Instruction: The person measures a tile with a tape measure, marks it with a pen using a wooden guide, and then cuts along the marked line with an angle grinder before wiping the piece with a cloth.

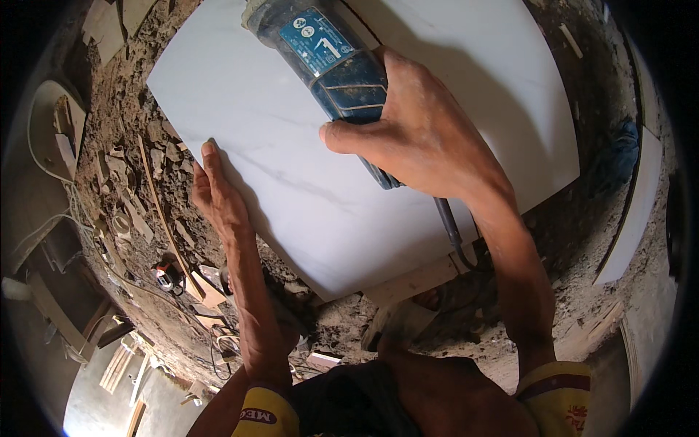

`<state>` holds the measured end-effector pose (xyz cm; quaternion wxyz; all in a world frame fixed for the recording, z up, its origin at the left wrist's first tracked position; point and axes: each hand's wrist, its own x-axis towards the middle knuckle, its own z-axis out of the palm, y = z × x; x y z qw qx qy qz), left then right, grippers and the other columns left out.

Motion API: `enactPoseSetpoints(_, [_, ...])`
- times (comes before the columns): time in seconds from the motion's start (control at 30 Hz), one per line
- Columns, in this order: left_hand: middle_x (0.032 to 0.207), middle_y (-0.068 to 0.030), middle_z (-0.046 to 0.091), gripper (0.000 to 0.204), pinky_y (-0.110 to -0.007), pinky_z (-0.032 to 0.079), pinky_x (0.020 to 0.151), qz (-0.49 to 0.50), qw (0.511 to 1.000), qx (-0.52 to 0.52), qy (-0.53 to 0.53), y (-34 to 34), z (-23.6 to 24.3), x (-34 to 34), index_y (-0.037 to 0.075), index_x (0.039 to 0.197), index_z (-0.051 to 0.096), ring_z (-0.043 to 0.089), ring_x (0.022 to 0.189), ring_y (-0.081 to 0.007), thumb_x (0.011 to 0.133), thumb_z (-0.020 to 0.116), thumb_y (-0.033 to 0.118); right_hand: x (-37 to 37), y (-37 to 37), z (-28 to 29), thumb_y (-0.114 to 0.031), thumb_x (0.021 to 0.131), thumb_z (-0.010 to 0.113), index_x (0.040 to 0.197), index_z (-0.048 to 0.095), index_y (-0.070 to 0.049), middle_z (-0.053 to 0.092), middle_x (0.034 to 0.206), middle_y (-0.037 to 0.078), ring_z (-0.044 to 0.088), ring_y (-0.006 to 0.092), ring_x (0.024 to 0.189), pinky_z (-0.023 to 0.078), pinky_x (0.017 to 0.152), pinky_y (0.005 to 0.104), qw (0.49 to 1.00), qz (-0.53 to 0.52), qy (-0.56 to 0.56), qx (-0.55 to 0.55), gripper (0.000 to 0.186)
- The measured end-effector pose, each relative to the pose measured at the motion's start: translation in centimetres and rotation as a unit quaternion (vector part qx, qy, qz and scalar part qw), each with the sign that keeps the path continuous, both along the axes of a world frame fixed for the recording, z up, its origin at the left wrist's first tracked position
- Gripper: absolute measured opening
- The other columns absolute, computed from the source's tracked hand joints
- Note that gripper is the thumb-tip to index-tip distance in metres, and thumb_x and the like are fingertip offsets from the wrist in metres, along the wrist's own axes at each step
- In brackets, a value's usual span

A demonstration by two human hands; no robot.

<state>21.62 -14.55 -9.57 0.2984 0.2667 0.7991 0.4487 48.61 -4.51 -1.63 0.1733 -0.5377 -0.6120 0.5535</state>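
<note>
A large white tile (284, 211) with faint grey veins lies in front of me. My right hand (433, 135) is wrapped round the body of a blue angle grinder (342, 84), held over the tile. The grinder's working end is cut off at the upper edge. From its rear, a dark power cable (448, 222) runs down towards the tile's near edge. A dark line marks the tile beside the grinder's upper end. My left hand (222, 200) grips the tile's left edge, thumb on top and the other fingers at the side, partly hidden.
Rubble and broken tile pieces cover the ground at left, with a long thin strip (162, 204), a red and black tape measure (169, 274) and a pale bucket (52, 131). At right lie a blue cloth (620, 156) and a long white tile strip (633, 211).
</note>
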Motion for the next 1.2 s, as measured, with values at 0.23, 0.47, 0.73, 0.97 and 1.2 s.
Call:
enactPoseSetpoints(0.23, [0.099, -0.0084, 0.073, 0.058, -0.03, 0.053, 0.079, -0.024, 1.0, 0.004, 0.018, -0.2, -0.4, -0.5, 0.0, 0.117, 0.072, 0.067, 0.09, -0.0163, 0.102, 0.063, 0.055, 0.8, -1.1, 0.3, -0.025, 0.075, 0.08, 0.087, 0.06, 0.004, 0.064, 0.063, 0.014, 0.064, 0.0222, 0.054, 0.054, 0.056, 0.0392, 1.0, -0.006, -0.023, -0.002, 0.037])
enactPoseSetpoints(0.47, [0.086, -0.0026, 0.072, 0.048, -0.024, 0.051, 0.072, 0.001, 1.0, 0.013, 0.026, 0.3, -0.1, 0.3, 0.002, 0.108, 0.075, 0.063, 0.077, -0.0093, 0.102, 0.067, 0.049, 1.2, -1.6, 0.5, -0.029, 0.077, 0.084, 0.104, 0.061, 0.002, 0.065, 0.071, 0.011, 0.064, 0.0198, 0.06, 0.054, 0.06, 0.0381, 0.999, -0.008, -0.012, -0.039, 0.047])
enactPoseSetpoints(0.73, [0.101, -0.0082, 0.074, 0.056, -0.03, 0.054, 0.08, -0.002, 1.0, -0.026, 0.016, -0.1, -0.1, -0.1, 0.0, 0.119, 0.073, 0.067, 0.091, -0.0164, 0.102, 0.064, 0.053, 1.1, -1.6, 0.1, -0.027, 0.077, 0.083, 0.102, 0.06, 0.0, 0.065, 0.071, 0.011, 0.065, 0.0201, 0.058, 0.054, 0.058, 0.0368, 0.999, 0.003, -0.036, -0.03, 0.044])
enactPoseSetpoints(0.97, [0.1, -0.0081, 0.074, 0.056, -0.031, 0.054, 0.08, -0.008, 1.0, -0.019, 0.022, -0.2, -0.4, -0.5, 0.001, 0.119, 0.073, 0.067, 0.089, -0.0164, 0.102, 0.064, 0.054, 1.6, -2.7, 0.5, -0.021, 0.08, 0.083, 0.108, 0.056, 0.003, 0.064, 0.071, 0.011, 0.063, 0.0174, 0.052, 0.051, 0.049, 0.0342, 1.0, 0.002, 0.014, -0.025, 0.045])
enactPoseSetpoints(1.2, [0.099, -0.0074, 0.073, 0.056, -0.03, 0.053, 0.079, -0.007, 0.999, -0.029, 0.036, 0.0, 0.1, 0.0, 0.001, 0.117, 0.074, 0.066, 0.089, -0.0154, 0.101, 0.065, 0.054, 1.7, -2.9, 0.5, -0.021, 0.081, 0.084, 0.107, 0.055, 0.003, 0.064, 0.071, 0.01, 0.064, 0.0172, 0.052, 0.052, 0.049, 0.0335, 0.999, 0.005, 0.004, -0.05, 0.045])
